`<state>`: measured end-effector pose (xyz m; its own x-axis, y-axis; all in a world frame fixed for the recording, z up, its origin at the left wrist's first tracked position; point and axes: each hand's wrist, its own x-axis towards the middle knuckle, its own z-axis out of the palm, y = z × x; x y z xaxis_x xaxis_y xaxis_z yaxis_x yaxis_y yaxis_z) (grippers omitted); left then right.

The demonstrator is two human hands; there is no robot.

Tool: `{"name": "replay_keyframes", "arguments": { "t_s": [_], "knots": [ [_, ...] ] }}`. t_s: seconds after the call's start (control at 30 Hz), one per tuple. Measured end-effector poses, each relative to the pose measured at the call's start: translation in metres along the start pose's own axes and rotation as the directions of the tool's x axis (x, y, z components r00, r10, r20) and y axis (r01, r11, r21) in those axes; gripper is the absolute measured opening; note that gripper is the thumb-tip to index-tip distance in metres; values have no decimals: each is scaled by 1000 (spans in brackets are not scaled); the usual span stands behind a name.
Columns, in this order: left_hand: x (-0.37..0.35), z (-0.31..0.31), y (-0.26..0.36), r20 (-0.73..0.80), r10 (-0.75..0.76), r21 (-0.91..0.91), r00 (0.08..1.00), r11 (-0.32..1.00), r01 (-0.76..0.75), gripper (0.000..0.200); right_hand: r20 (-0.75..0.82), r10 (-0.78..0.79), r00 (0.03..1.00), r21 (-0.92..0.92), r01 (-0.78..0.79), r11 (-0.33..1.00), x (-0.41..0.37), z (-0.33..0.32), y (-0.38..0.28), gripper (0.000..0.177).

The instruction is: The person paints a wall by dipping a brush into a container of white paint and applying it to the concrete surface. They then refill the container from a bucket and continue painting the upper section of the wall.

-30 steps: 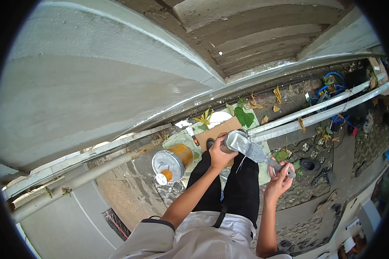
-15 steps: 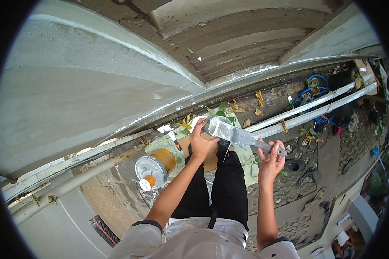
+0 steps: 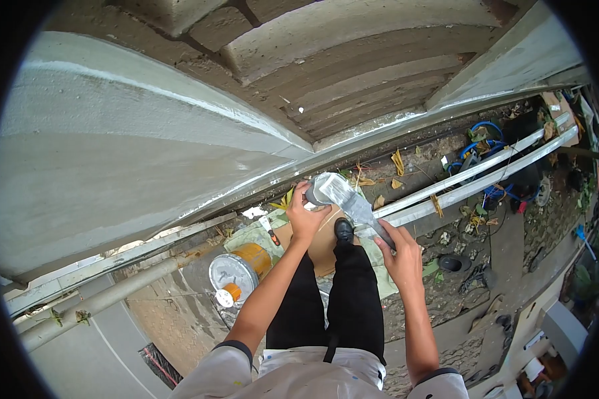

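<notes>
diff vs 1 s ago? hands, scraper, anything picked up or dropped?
Both hands rose toward the wall, carrying the scraper with them; it now points more steeply up. The right hand now covers the handle's end, which stuck out before. Nothing taken up or let go. Unchanged: left hand at the blade's tip, orange bucket beside the legs.

A wide putty knife (image 3: 345,197) is lying aslant in mid-air, its blade pointing toward ten o'clock and its handle running down toward four o'clock. The broad, flat blade is facing up, and pale grey paste is coating it. The right hand (image 3: 400,256) is wrapping the handle, and the left hand (image 3: 305,216) is gripping the blade's far end from seven o'clock.
</notes>
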<state>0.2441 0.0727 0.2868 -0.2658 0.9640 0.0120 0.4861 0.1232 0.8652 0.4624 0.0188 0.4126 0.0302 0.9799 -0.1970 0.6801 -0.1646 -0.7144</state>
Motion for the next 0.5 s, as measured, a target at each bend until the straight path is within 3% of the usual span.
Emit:
{"name": "replay_keyframes", "arguments": {
  "t_s": [0.13,0.23,0.5],
  "knots": [
    [5,10,-5,-27,-16,-18,1000,1000,15,65,-122,-17,992,8,18,1000,7,16,8,25],
    [9,20,-24,-69,-132,-135,989,983,122,62,-184,-9,983,74,23,997,14,24,9,26],
    [19,19,-42,-79,-304,-366,950,895,256,59,-232,96,968,126,-68,990,43,54,23,26]
  ]
}}
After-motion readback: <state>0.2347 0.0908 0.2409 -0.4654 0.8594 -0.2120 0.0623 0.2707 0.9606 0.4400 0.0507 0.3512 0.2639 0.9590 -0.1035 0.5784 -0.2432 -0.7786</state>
